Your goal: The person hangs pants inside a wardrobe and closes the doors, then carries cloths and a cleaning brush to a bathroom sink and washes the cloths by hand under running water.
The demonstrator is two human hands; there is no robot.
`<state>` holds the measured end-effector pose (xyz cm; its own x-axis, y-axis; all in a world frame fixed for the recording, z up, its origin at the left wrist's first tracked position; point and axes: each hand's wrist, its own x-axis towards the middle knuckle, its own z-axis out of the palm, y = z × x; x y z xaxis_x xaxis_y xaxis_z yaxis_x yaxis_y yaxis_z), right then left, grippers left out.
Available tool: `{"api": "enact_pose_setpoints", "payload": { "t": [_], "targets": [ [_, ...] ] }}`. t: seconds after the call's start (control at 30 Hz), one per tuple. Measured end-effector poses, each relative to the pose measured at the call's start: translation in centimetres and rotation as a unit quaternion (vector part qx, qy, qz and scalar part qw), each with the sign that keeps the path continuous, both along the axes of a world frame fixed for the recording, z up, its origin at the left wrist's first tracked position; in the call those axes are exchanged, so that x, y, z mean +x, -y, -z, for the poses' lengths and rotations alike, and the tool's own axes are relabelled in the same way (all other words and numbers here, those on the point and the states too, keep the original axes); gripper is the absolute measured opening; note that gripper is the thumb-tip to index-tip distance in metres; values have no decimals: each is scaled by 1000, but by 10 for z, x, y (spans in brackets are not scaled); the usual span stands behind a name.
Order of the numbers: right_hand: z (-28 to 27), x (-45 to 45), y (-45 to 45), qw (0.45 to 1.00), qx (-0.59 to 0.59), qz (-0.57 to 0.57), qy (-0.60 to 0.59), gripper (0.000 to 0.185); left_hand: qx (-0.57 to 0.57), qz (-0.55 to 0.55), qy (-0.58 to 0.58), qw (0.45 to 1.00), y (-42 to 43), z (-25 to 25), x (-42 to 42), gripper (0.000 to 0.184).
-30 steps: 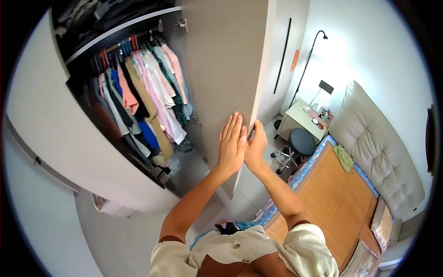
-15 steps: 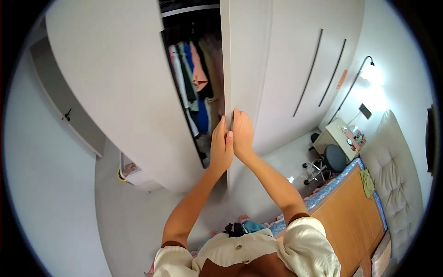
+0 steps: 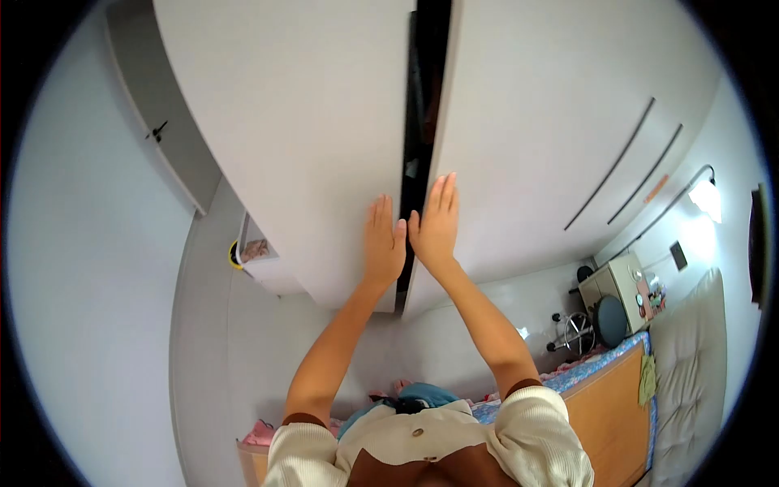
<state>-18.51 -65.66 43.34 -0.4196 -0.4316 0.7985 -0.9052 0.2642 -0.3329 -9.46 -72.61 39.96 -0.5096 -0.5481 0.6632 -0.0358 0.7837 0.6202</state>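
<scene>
Two pale wardrobe doors stand nearly together with a narrow dark gap between them. My left hand [image 3: 383, 247] lies on the left door [image 3: 300, 146] close to its edge, fingers stretched upward. Across the gap, my right hand [image 3: 436, 227] is flat against the right door [image 3: 519, 146], its fingers extended and its thumb reaching over the gap. Neither hand holds anything. Inside the gap the contents are dark and hard to make out; no hanging clothes can be told apart.
At the right are a bed [image 3: 604, 406], a round stool [image 3: 609, 321], a small cabinet [image 3: 621, 284] and a lit lamp [image 3: 704, 199]. A grey door [image 3: 154, 89] stands at the far left. A white bin-like container [image 3: 258, 249] sits beside the wardrobe.
The right wardrobe door has swung leftward, narrowing the opening and hiding the clothes. My hands have moved from that door's edge to lie on both doors, and the view has turned left.
</scene>
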Motion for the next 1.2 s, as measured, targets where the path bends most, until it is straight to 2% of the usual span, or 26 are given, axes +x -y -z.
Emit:
{"api": "enact_pose_setpoints", "payload": {
  "t": [0.1,0.13,0.23,0.33,0.4,0.5,0.67,0.73,0.83,0.93,1.1,1.2],
  "targets": [
    [1,13,6,1000,3,14,-8,71,44,-24,1,999,7,8,6,50],
    [-1,23,7,999,21,16,-42,64,43,-46,-12,998,10,12,8,49],
    [27,49,32,994,12,-63,-85,58,101,-83,-44,990,22,28,31,46],
    [46,85,61,989,29,-139,-50,50,164,-147,-74,973,38,44,76,43],
    [64,114,85,980,46,-186,-50,46,134,-214,-77,964,58,66,111,41],
    [88,164,120,951,101,-288,-49,47,152,-294,-68,941,89,101,168,39],
    [137,251,200,921,133,-364,-38,51,202,-354,-44,912,152,147,268,40],
    [153,289,235,916,158,-369,-20,52,226,-354,-50,906,182,156,309,40],
    [174,341,283,907,211,-365,10,53,322,-330,-41,886,223,166,371,41],
    [192,383,326,902,240,-356,30,54,312,-343,-1,886,263,182,418,42],
    [213,404,378,901,260,-339,81,49,305,-337,62,888,323,220,446,42],
    [252,393,414,909,304,-267,99,48,348,-313,89,879,353,237,443,41]
  ]
}}
